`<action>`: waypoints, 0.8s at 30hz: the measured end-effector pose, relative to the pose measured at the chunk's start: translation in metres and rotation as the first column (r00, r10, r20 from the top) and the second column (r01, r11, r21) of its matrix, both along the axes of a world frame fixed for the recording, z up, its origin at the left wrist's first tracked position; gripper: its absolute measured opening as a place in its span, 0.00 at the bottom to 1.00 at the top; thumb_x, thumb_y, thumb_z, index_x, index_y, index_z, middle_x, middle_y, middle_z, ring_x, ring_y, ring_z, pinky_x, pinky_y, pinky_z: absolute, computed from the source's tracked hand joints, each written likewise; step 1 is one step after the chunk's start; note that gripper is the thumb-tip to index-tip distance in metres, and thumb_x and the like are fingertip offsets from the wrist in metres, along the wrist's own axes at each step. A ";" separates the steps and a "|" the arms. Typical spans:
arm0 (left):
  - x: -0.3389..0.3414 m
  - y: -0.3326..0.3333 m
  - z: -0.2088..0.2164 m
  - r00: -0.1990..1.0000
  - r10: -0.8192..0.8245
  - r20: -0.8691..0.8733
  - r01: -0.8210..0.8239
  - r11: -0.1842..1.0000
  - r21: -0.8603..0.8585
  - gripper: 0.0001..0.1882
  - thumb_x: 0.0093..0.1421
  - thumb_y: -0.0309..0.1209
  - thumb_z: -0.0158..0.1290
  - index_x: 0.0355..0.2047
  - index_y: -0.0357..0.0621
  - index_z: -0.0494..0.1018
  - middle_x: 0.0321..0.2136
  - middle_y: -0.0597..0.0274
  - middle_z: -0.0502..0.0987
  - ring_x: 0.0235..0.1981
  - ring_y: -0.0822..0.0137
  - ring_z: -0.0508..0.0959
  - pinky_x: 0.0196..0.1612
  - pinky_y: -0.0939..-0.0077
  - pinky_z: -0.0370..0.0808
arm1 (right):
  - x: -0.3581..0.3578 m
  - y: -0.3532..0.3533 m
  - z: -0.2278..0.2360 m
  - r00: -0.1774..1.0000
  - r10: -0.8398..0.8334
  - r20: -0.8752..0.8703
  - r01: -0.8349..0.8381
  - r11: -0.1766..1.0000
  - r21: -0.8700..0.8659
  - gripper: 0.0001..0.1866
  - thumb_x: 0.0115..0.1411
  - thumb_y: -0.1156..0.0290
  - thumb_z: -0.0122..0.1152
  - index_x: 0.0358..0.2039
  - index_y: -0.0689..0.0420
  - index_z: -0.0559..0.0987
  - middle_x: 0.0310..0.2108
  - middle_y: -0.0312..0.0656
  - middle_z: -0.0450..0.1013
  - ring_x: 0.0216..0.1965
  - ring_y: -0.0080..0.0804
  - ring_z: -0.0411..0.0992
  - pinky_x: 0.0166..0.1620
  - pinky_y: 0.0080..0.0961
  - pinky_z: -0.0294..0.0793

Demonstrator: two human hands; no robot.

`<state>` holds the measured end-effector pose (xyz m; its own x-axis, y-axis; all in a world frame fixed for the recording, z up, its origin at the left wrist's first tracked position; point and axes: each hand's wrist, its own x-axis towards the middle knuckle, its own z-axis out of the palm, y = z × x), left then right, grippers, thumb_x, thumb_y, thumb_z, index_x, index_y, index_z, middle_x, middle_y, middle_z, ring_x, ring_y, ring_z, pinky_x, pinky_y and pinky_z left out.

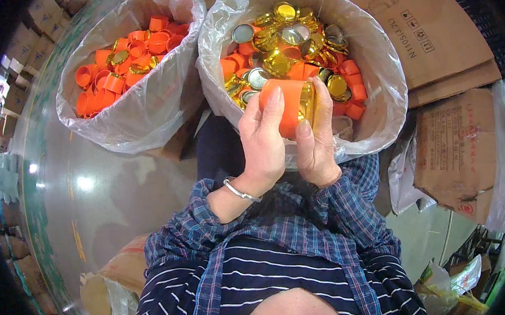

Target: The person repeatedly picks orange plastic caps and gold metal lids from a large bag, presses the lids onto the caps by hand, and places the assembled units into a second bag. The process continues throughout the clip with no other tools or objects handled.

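Observation:
Between my two hands is an orange plastic cap (286, 109), turned on its side. My left hand (263, 142) is closed around its left part, with the thumb along the near side. A shiny gold lid (306, 101) sits against the cap's right end, and my right hand (318, 154) is closed on it. How far the lid sits inside the cap is hidden by my fingers. Just beyond my hands, a plastic-lined bin (386, 104) holds loose gold lids (285, 11) and orange caps (354, 110).
A second plastic-lined bin (127, 131) at the left holds orange caps (103, 99), a few with gold in them. Flattened cardboard (425, 34) lies at the far right, with a brown carton (457, 149) nearer. A torn sack (117, 278) stands near left.

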<state>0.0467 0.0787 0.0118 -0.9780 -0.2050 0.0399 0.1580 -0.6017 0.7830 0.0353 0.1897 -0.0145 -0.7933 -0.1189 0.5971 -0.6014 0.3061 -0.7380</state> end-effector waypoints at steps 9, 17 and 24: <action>-0.005 -0.009 -0.018 0.966 -0.233 0.113 0.228 0.972 0.058 0.18 0.73 0.38 0.44 0.53 0.37 0.71 0.48 0.60 0.76 0.48 0.70 0.76 0.54 0.74 0.71 | -0.007 -0.006 -0.006 0.979 -0.195 0.056 0.199 0.976 -0.086 0.24 0.67 0.65 0.52 0.59 0.66 0.68 0.55 0.50 0.68 0.56 0.43 0.67 0.60 0.36 0.65; 0.009 -0.014 -0.040 0.981 -0.146 -0.125 0.061 0.853 -0.518 0.21 0.74 0.40 0.43 0.43 0.31 0.76 0.37 0.58 0.81 0.37 0.69 0.77 0.43 0.73 0.74 | -0.008 -0.013 -0.011 0.890 0.055 0.452 0.172 0.879 -0.444 0.19 0.72 0.62 0.47 0.54 0.64 0.71 0.48 0.41 0.71 0.50 0.29 0.68 0.56 0.28 0.68; -0.021 -0.025 -0.022 0.896 -0.398 0.197 0.371 0.915 0.160 0.18 0.71 0.38 0.47 0.52 0.36 0.72 0.47 0.59 0.78 0.46 0.67 0.79 0.53 0.73 0.75 | -0.009 -0.002 -0.013 0.989 -0.150 0.010 0.150 0.989 0.015 0.25 0.57 0.64 0.66 0.52 0.63 0.72 0.46 0.47 0.71 0.50 0.33 0.69 0.55 0.30 0.68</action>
